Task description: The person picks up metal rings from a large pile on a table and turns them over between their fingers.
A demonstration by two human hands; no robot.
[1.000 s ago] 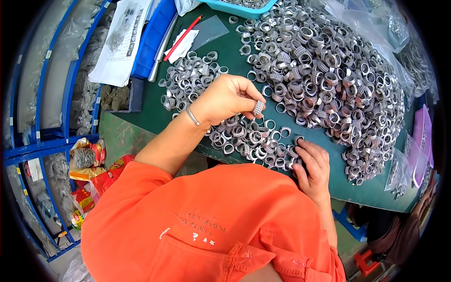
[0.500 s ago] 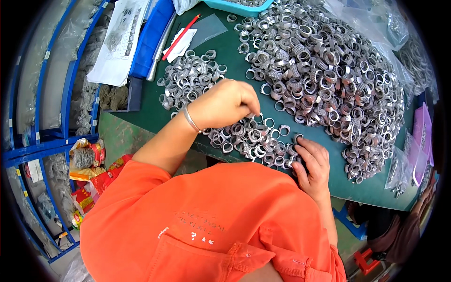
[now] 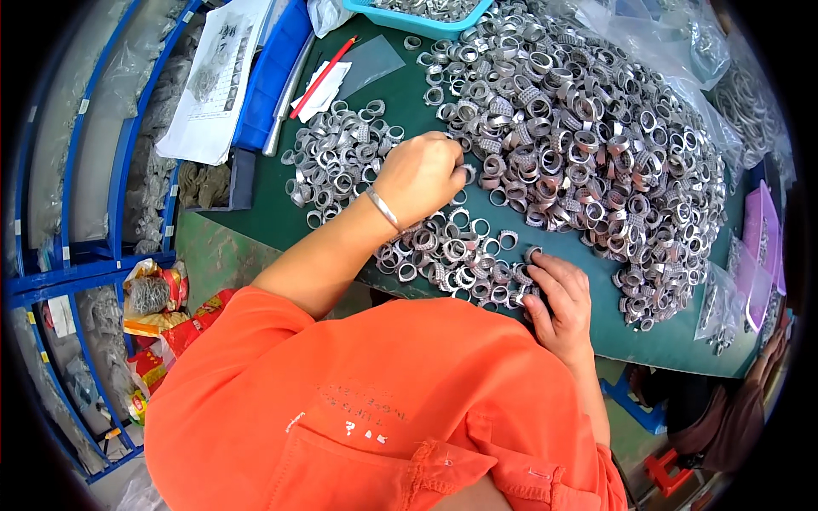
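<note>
I've got big ring pile (image 3: 588, 162) upper rt on desk (image 3: 648, 347), smaller pile (image 3: 336, 157) upper ctr-L, third pile (image 3: 456, 255) ctr, shelves (image 3: 72, 272) far L of frame.

Left grip (image 3: 422, 177) near rings (image 3: 339, 160), green table (image 3: 656, 345)

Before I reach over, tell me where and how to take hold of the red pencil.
I'd pinch the red pencil at mid-shaft, across its long sides, coming from above and the right. It lies slantwise, its straight, slim shaft uncovered over white slips of paper. A metal rod crowds its left side, while the left hand is to its lower right.
</note>
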